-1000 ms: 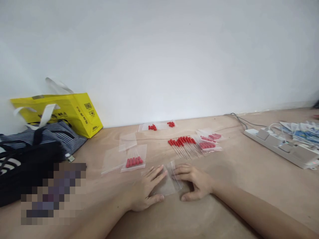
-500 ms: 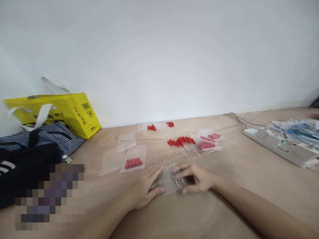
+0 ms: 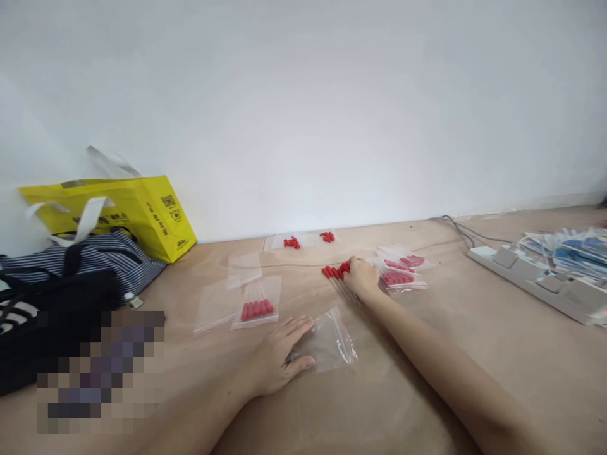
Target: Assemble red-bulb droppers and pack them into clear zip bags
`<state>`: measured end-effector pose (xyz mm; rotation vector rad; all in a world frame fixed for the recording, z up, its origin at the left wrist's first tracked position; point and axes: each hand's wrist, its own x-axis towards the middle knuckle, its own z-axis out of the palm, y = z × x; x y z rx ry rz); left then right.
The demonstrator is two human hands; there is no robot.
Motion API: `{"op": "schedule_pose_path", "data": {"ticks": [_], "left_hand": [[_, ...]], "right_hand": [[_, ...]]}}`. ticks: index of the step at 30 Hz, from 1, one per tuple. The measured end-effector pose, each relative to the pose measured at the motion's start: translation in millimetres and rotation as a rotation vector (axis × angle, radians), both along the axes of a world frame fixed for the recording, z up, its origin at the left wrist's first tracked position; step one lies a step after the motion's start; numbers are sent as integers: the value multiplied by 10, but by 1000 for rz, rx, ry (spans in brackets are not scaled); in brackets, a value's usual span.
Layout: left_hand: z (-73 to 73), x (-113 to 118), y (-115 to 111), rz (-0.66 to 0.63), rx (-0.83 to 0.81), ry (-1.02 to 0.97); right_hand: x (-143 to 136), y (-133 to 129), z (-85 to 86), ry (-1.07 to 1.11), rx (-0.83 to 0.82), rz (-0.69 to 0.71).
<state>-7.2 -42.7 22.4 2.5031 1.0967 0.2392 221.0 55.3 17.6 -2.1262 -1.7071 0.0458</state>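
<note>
My left hand [image 3: 283, 355] lies with fingers stretched out and thumb apart, holding down the left side of a clear zip bag [image 3: 325, 344] that is flat on the table. Farther out, my right hand [image 3: 361, 277] has its fingers curled onto the red bulbs of a row of glass droppers [image 3: 336, 273]. It covers the right part of that row; how many it grips is hidden. The droppers' thin tubes point toward me. Left of the hands, a filled zip bag [image 3: 257, 308] holds several red-bulbed droppers. Filled bags [image 3: 401, 278] lie to the right of my right hand.
Thin clear bags [image 3: 215, 306] lie at the left. By the wall, loose red bulbs [image 3: 292, 242] rest on a bag. A yellow bag [image 3: 175, 221] and striped cloth bag [image 3: 137, 262] stand far left. At the right are a power strip [image 3: 535, 278] and packets [image 3: 578, 253].
My right hand has left the clear zip bag and moved forward to the droppers, where its fingers have closed around the bulbs. The left hand stays on the bag.
</note>
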Motion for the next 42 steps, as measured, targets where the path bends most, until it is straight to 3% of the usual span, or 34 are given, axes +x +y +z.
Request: {"op": "schedule_pose_path", "data": {"ticks": [7, 11, 16, 22, 28, 34, 39, 42], "left_hand": [[-45, -6, 24, -15, 17, -9], [-35, -3, 16, -13, 24, -21], [-18, 1, -3, -1, 22, -47], [-18, 2, -7, 5, 22, -42], [-27, 3, 5, -5, 14, -42], [-58, -3, 14, -13, 18, -55], [-77, -10, 19, -40, 39, -63], [-65, -2, 16, -40, 39, -47]], "right_hand": [[-96, -26, 10, 15, 15, -2], [-45, -152, 23, 84, 90, 103], [154, -495, -141, 625, 383, 349], [176, -771, -354, 932, 389, 299], [-33, -881, -425, 1077, 311, 332], [-101, -1001, -395, 1201, 24, 553], [-35, -966, -276, 1083, -244, 668], [-29, -945, -221, 943, -255, 804]]}}
